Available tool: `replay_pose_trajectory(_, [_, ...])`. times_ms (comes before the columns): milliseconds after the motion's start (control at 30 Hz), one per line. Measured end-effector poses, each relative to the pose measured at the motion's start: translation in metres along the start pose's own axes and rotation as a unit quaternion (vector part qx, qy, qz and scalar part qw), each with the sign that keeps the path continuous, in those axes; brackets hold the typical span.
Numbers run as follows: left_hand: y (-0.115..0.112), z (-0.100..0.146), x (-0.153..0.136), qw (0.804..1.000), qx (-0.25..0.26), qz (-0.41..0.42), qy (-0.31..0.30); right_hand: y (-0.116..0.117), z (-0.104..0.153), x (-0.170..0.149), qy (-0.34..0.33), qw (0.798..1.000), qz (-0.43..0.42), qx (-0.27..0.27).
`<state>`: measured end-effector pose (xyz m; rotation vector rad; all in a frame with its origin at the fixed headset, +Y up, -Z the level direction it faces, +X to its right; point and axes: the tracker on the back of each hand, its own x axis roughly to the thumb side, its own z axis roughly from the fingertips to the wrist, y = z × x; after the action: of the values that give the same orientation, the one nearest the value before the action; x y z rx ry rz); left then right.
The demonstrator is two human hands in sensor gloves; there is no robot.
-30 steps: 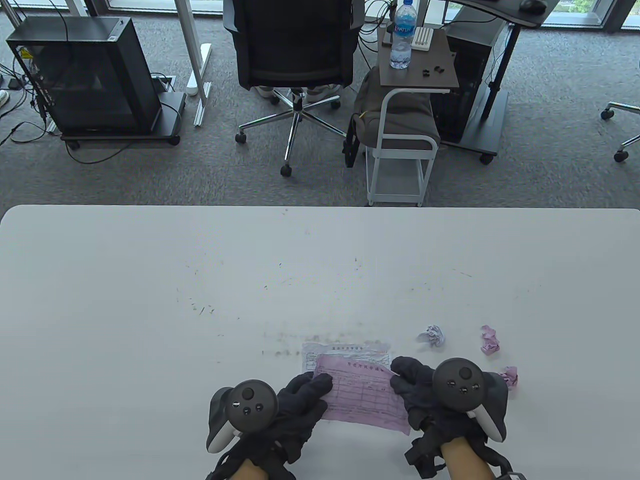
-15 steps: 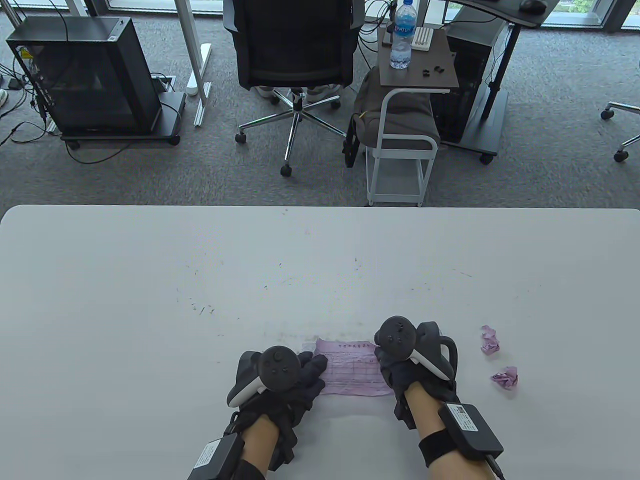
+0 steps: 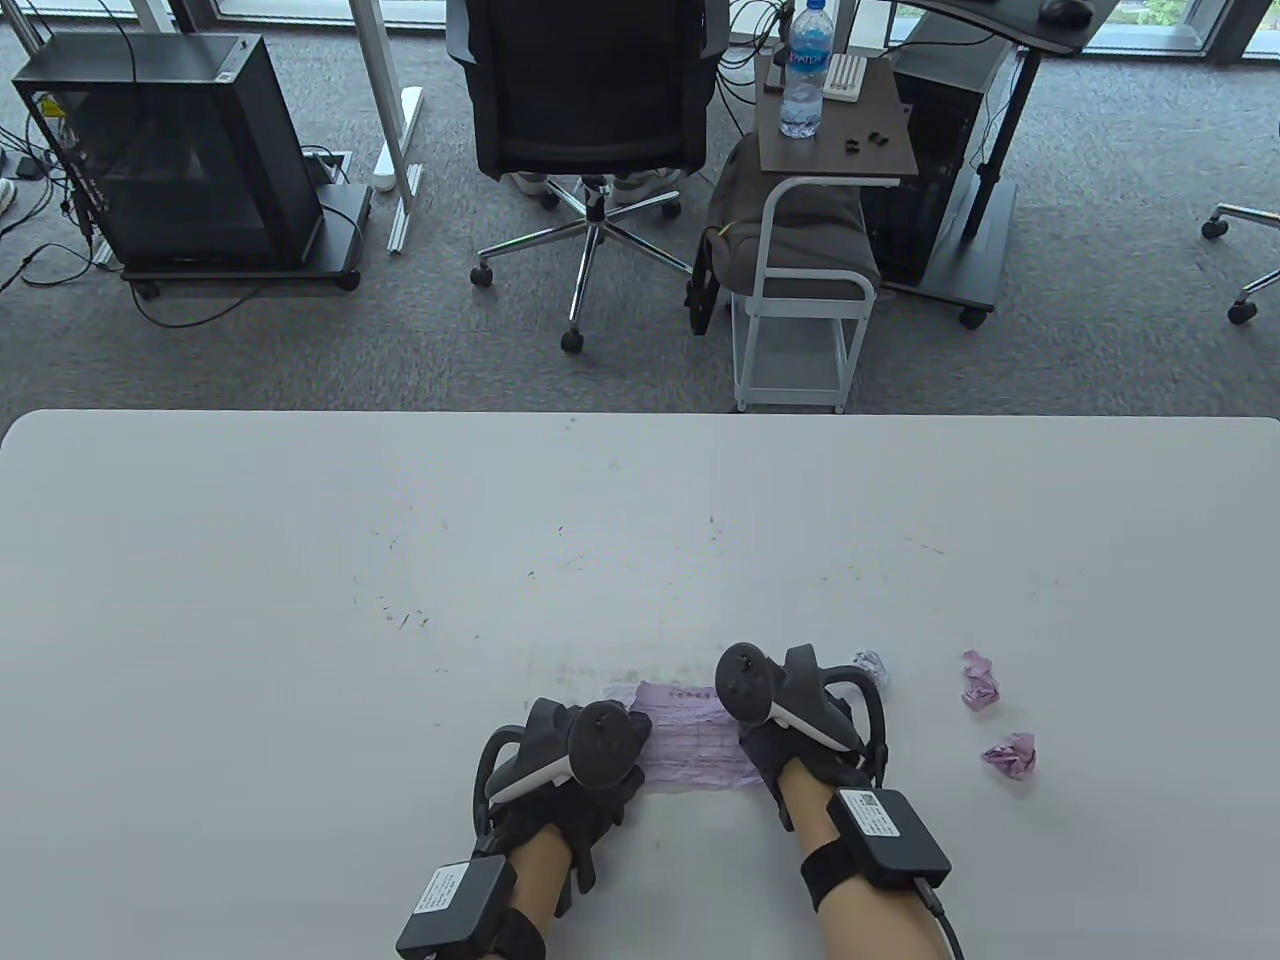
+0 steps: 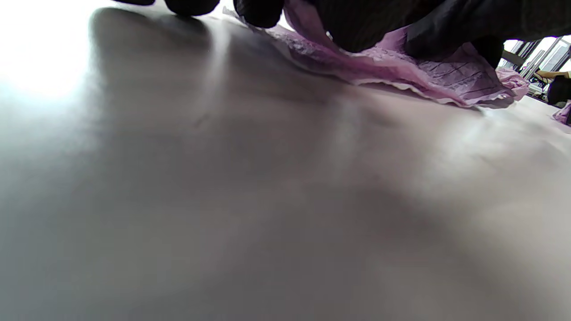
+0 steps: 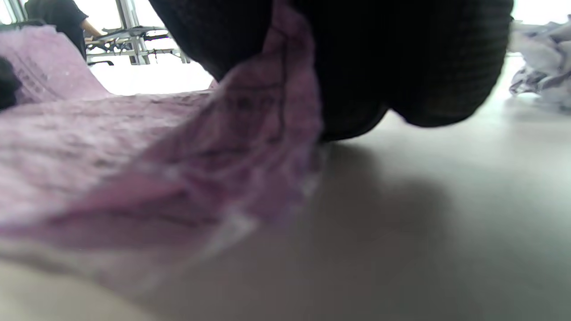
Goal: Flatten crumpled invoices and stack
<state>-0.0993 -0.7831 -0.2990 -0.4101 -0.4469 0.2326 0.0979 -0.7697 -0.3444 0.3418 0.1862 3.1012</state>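
Note:
A pink invoice (image 3: 692,745) lies creased on the white table (image 3: 300,600), over a white sheet whose corner (image 3: 615,693) peeks out at its far left. My left hand (image 3: 605,780) holds its left edge and my right hand (image 3: 775,748) its right edge. In the left wrist view the invoice (image 4: 428,76) curls up between my gloved fingers (image 4: 258,9). Seen from the right wrist, the sheet (image 5: 134,156) rises between dark parts of the glove (image 5: 401,67), so both hands seem to pinch it. Both trackers tilt inward.
A whitish crumpled ball (image 3: 871,666) sits just right of my right hand, also seen as the ball (image 5: 539,58). Two pink crumpled balls (image 3: 981,681) (image 3: 1010,753) lie further right. Beyond the table's far edge stand a chair (image 3: 585,90) and a side cart (image 3: 800,290).
Both hands carried the pink invoice away from me onto the white sheet, then drew closer together and rolled inward. The whitish ball, hidden half a second ago, shows again.

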Motion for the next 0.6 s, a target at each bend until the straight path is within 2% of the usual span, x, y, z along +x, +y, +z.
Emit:
replay_pose_trajectory(200, [-0.006, 0.001, -0.009, 0.999, -0.025, -0.007, 0.026, 0.005, 0.003, 0.019, -0.01, 0.994, 0.106, -0.008])
replay_pose_trajectory(300, [-0.007, 0.002, -0.011, 0.999, -0.028, 0.004, 0.031, 0.008, 0.004, 0.029, -0.01, 0.981, 0.194, -0.008])
replay_pose_trajectory(400, [-0.007, 0.003, -0.011, 0.999, -0.031, 0.005, 0.034, 0.002, 0.003, 0.029, 0.009, 0.97, 0.242, -0.003])
replay_pose_trajectory(500, [-0.008, 0.003, -0.011, 0.999, -0.029, 0.005, 0.033, -0.012, 0.001, 0.013, 0.031, 0.972, 0.234, -0.011])
replay_pose_trajectory(600, [-0.008, 0.003, -0.013, 0.999, -0.028, 0.012, 0.031, -0.025, -0.003, -0.011, 0.06, 0.984, 0.162, -0.038])
